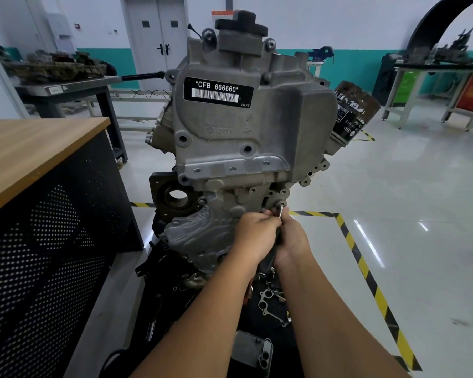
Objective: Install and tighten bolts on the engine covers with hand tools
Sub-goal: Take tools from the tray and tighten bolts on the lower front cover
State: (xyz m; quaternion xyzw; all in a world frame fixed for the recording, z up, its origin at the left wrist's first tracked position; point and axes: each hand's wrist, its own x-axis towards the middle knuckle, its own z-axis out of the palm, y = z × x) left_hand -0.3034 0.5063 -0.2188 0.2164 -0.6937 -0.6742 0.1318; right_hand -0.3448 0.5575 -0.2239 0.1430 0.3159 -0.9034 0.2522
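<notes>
A grey engine (246, 126) stands upright in front of me, with a black label on its upper cover. A ribbed lower cover (202, 230) sits below it. At the cover's right edge a bolt (279, 205) sits in its hole, and the thin metal tip of a hand tool (280, 212) meets it. My left hand (253, 236) pinches the tool's shaft just under the bolt. My right hand (294, 241) is wrapped around the dark handle (271, 255), which shows between both hands. The tool's shape is mostly hidden.
A wooden-topped bench with a perforated black side (38, 214) stands close on the left. Loose metal parts, a gasket (269, 301) and a small grey cover (253, 353) lie on the black mat below. An oil filter (352, 113) juts out right. Yellow-black floor tape (366, 271) runs along the right.
</notes>
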